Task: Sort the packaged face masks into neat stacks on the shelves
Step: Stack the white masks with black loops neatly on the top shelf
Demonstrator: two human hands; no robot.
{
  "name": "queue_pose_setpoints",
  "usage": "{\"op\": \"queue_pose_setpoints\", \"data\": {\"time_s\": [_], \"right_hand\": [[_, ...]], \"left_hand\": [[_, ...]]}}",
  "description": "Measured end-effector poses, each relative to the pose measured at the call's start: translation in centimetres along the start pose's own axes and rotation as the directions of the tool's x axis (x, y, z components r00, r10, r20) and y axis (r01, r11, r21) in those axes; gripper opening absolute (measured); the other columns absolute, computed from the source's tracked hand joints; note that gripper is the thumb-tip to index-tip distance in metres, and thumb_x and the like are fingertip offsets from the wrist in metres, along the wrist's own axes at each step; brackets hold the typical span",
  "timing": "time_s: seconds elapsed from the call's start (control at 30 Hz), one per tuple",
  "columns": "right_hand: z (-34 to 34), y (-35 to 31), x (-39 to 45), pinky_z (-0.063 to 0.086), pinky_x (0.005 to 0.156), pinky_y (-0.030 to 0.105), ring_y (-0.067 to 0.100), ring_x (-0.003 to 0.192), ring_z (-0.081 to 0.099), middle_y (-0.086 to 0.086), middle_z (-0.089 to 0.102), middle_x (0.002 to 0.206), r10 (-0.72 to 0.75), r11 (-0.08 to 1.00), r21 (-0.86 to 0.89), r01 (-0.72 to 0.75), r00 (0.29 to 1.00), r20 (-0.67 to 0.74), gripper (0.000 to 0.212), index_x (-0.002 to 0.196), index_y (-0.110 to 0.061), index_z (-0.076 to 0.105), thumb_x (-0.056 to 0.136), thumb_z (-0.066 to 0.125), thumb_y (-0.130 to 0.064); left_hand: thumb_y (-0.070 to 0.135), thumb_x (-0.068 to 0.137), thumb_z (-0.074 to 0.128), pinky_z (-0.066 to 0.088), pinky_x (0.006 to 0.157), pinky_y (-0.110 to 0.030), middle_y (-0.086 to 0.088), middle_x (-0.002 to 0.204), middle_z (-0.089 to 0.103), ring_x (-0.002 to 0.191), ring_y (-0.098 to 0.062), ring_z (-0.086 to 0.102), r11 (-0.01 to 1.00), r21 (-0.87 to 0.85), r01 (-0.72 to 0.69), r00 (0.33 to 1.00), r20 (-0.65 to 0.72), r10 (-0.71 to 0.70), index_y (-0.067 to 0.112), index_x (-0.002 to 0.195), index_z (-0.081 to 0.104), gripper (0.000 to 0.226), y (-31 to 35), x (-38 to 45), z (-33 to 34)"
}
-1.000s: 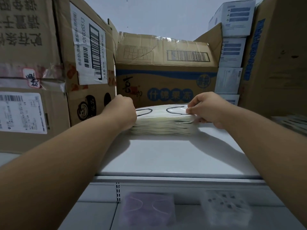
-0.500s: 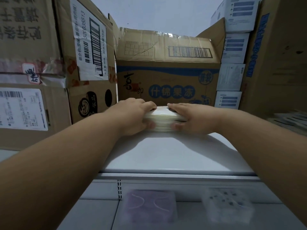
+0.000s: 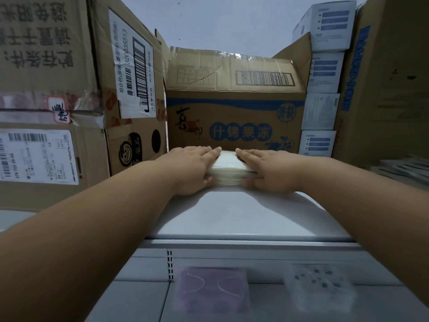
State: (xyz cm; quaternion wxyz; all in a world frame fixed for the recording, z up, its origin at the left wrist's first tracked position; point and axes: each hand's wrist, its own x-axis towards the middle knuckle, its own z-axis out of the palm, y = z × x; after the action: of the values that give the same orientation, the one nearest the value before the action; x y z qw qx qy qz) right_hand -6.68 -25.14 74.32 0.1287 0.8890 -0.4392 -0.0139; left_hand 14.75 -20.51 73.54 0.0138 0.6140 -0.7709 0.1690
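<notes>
On the white top shelf (image 3: 232, 219), toward twelve o'clock from where the person stands, sits a stack of pale packaged face masks (image 3: 228, 169), squared up just in front of a brown carton printed with blue characters (image 3: 234, 117). The left hand (image 3: 192, 168) lies over the stack's nine o'clock end, fingers laid nearly straight across the top and thumb tucked against the near edge; the right hand (image 3: 267, 170) mirrors it at the three o'clock end, fingers flat on top and thumb at the stack's front face. Both hands press on the stack from above and from the sides rather than curling round it, and only a narrow strip of the top wrapper shows between the fingertips.

At nine to ten o'clock stand tall cardboard boxes (image 3: 58, 101) with shipping labels and a barcode sticker. At one to two o'clock rises a column of small white-and-blue boxes (image 3: 325, 73), and beyond it, at three o'clock, another large brown carton (image 3: 390, 84). Some flat grey packets (image 3: 406, 168) lie at the far right edge, too blurred to name.

Down at six o'clock, on the lower shelf (image 3: 139, 298), rest a purple pack of masks (image 3: 212, 289) and, just beside it toward five o'clock, a white pack with dark spots (image 3: 318, 289); both are blurred.
</notes>
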Motion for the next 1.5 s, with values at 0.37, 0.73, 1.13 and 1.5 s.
{"op": "queue_pose_setpoints", "data": {"time_s": [0.37, 0.73, 1.13, 1.5], "right_hand": [[-4.3, -0.2, 2.2, 0.036, 0.102, 0.036, 0.017, 0.125, 0.048, -0.006, 0.051, 0.139, 0.122, 0.904, 0.409, -0.126, 0.992, 0.036, 0.071, 0.143, -0.030, 0.043, 0.090, 0.035, -0.076], [-4.0, -1.3, 7.8, 0.031, 0.112, 0.042, 0.028, 0.137, 0.041, 0.006, 0.042, 0.152, 0.235, 0.806, 0.502, -0.314, 0.948, 0.215, 0.068, 0.142, -0.018, 0.050, 0.096, 0.039, -0.067], [-3.0, -0.7, 7.5, 0.027, 0.112, 0.041, 0.023, 0.140, 0.038, -0.002, 0.046, 0.150, 0.142, 0.866, 0.478, -0.148, 0.989, 0.049, 0.064, 0.144, -0.027, 0.049, 0.098, 0.030, -0.067], [-4.5, 2.4, 1.5, 0.041, 0.107, 0.037, 0.011, 0.120, 0.052, -0.018, 0.055, 0.130, -0.030, 0.950, 0.312, 0.005, 0.997, 0.075, 0.070, 0.131, -0.039, 0.051, 0.070, 0.084, -0.048]], "left_hand": [[0.068, 0.086, 0.056, 0.028, 0.116, -0.039, 0.002, 0.158, 0.030, 0.143, -0.021, 0.031, 0.992, 0.112, -0.063, 0.982, -0.168, 0.081, 0.027, 0.157, 0.012, 0.094, 0.4, -0.4, -0.6], [0.063, 0.095, 0.044, 0.033, 0.111, -0.041, -0.002, 0.154, 0.034, 0.137, -0.024, 0.037, 0.988, 0.149, -0.043, 0.986, -0.151, 0.066, 0.023, 0.155, 0.018, 0.077, 1.0, 0.2, 0.4], [0.059, 0.099, 0.020, 0.037, 0.102, -0.039, -0.002, 0.142, 0.046, 0.126, -0.023, 0.045, 0.987, 0.162, -0.009, 0.990, -0.134, 0.031, 0.023, 0.150, 0.027, 0.062, 1.5, 0.6, 0.5], [0.049, 0.101, 0.041, 0.039, 0.111, -0.043, 0.005, 0.161, 0.028, 0.139, -0.026, 0.039, 0.995, -0.033, 0.094, 0.995, 0.025, -0.094, 0.040, 0.157, 0.008, 0.065, -0.6, -0.1, -1.5]]}}
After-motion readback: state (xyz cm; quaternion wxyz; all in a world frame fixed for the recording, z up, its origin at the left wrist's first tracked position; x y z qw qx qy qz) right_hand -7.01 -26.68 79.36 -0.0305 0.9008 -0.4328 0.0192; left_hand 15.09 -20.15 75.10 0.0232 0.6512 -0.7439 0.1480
